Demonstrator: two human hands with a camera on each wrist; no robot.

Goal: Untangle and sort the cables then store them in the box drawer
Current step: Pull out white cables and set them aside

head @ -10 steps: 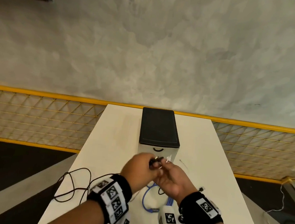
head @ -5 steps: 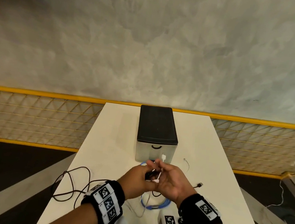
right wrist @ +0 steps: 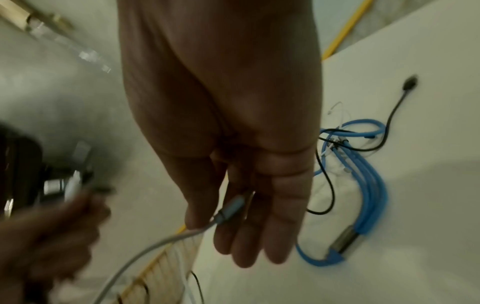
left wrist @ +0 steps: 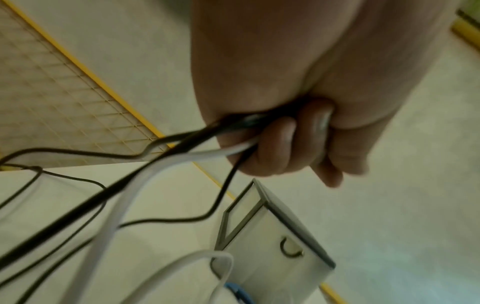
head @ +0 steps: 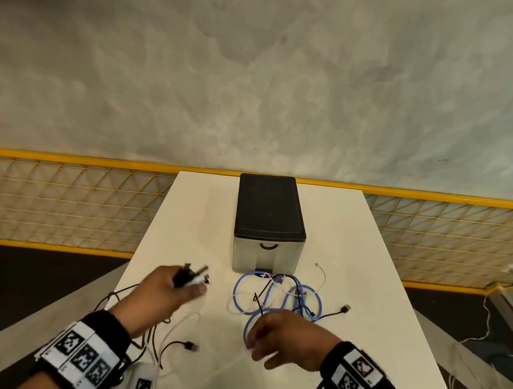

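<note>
Left hand (head: 166,292) fisted on plugs (head: 193,277) as anchor; right hand (head: 283,339) pinches white cable (right wrist: 166,239), teasing it free.

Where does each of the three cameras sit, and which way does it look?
Head: on the person's head, looking forward and down at the table; both hands show.
Left wrist: along the left hand, gripping black and white cables.
Right wrist: along the right hand, holding a white cable.
Shared: head and left wrist show the box drawer; head and right wrist the blue cable.
</note>
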